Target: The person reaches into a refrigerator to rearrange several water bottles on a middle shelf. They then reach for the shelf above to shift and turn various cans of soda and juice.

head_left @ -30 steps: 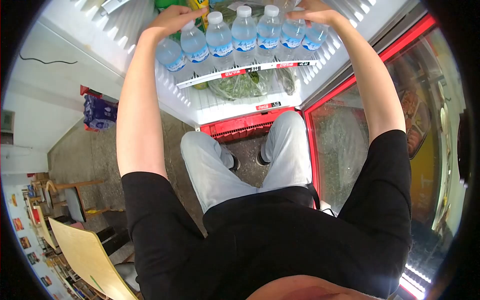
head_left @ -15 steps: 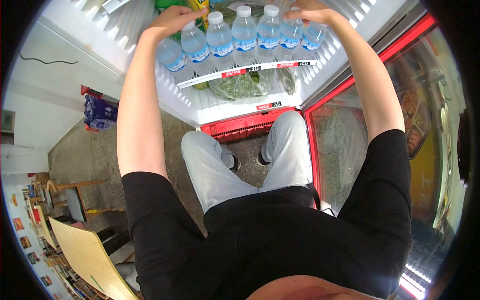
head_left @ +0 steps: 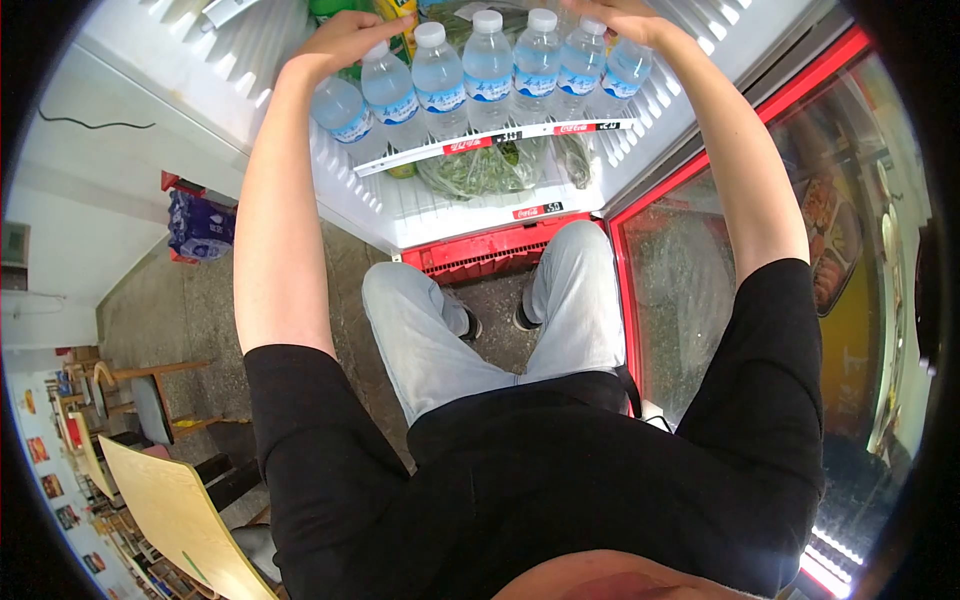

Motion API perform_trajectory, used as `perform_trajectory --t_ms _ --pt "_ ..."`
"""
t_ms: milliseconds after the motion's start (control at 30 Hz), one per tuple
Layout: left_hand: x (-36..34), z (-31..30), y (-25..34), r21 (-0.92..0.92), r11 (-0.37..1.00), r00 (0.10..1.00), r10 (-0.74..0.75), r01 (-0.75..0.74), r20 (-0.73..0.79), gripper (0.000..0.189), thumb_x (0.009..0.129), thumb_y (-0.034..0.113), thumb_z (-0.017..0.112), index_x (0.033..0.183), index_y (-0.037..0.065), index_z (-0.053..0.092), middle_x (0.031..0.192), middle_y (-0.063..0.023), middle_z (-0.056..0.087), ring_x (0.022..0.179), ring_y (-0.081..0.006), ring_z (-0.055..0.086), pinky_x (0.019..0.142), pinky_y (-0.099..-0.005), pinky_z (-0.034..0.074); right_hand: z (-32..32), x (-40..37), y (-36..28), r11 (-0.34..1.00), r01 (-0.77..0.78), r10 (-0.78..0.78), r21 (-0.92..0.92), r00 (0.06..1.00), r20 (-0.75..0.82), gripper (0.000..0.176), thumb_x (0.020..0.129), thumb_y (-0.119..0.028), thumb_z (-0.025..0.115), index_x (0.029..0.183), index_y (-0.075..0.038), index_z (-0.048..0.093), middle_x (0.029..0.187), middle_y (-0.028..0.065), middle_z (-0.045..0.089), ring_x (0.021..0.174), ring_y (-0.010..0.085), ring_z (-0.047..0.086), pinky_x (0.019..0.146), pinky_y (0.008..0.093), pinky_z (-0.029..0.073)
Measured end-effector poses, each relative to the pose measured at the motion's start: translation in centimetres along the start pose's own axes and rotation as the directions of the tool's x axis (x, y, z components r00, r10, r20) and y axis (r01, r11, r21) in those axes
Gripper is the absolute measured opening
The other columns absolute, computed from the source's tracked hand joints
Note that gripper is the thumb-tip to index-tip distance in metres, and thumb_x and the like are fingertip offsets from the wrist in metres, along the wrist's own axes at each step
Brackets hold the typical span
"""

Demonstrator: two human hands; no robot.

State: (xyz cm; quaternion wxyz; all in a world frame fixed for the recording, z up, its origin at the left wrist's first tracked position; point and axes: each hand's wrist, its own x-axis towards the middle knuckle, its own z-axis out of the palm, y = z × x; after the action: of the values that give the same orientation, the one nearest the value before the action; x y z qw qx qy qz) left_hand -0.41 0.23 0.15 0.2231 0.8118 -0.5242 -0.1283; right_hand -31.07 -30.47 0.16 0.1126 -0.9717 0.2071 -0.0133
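A row of several clear water bottles (head_left: 488,65) with white caps and blue labels stands along the front of a fridge shelf (head_left: 440,150). My left hand (head_left: 345,38) is over the tops of the two leftmost bottles, thumb stretched out to the right; its other fingers are partly hidden. At the right end, my right hand (head_left: 628,18) reaches over the last bottle (head_left: 627,72), fingers extended leftward above the white cap (head_left: 592,27) of the bottle beside it. The fingertips are blurred at the top edge. Neither hand visibly grips a bottle.
Bagged leafy greens (head_left: 485,170) lie on the level below. Green and yellow packages (head_left: 398,20) stand behind the bottles. The open red-framed glass door (head_left: 680,270) is at my right. A chair (head_left: 170,510) and a purple pack (head_left: 200,225) are at left.
My right hand's fingers have risen off the neighbouring bottle's cap, which now shows plainly. The left hand and the bottle row look almost unmoved.
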Motion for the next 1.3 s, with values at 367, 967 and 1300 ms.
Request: perform_trajectory --t_ms 367,967,1300 --pt "-1.1 -0.2 1.4 -0.057 0.998 0.999 0.02 -0.018 0.027 0.068 0.085 0.077 0.06 0.088 0.01 0.07 0.077 -0.0005 0.054 0.074 -0.0138 0.05 0.067 -0.0295 0.039 -0.9 -1.9 -2.2 0.973 -0.158 0.181 0.167 0.975 -0.13 0.084 0.096 -0.072 0.048 0.108 0.007 0.073 0.098 0.0267 0.074 0.092 0.0383 0.073 0.086 0.047 0.054" --pt "-0.9 -0.3 1.2 -0.06 0.997 0.999 0.041 -0.039 0.023 0.069 0.085 0.077 0.061 0.087 0.009 0.07 0.079 -0.001 0.056 0.075 -0.0144 0.049 0.069 -0.0297 0.039 -0.2 -1.4 -1.3 0.99 -0.119 0.133 0.08 0.969 -0.207 0.084 0.096 -0.073 0.045 0.108 0.005 0.074 0.1 0.0286 0.074 0.102 0.0411 0.072 0.09 0.0473 0.053" --pt "-0.6 -0.2 1.0 -0.067 0.998 0.999 0.011 -0.008 0.037 0.067 0.086 0.076 0.061 0.093 0.01 0.072 0.083 -0.0003 0.06 0.077 -0.014 0.05 0.07 -0.03 0.04 -0.6 -1.5 -1.7 0.989 -0.142 0.149 0.051 0.969 -0.196 0.087 0.096 -0.074 0.044 0.104 0.006 0.075 0.098 0.0288 0.074 0.102 0.0416 0.072 0.09 0.0477 0.053"
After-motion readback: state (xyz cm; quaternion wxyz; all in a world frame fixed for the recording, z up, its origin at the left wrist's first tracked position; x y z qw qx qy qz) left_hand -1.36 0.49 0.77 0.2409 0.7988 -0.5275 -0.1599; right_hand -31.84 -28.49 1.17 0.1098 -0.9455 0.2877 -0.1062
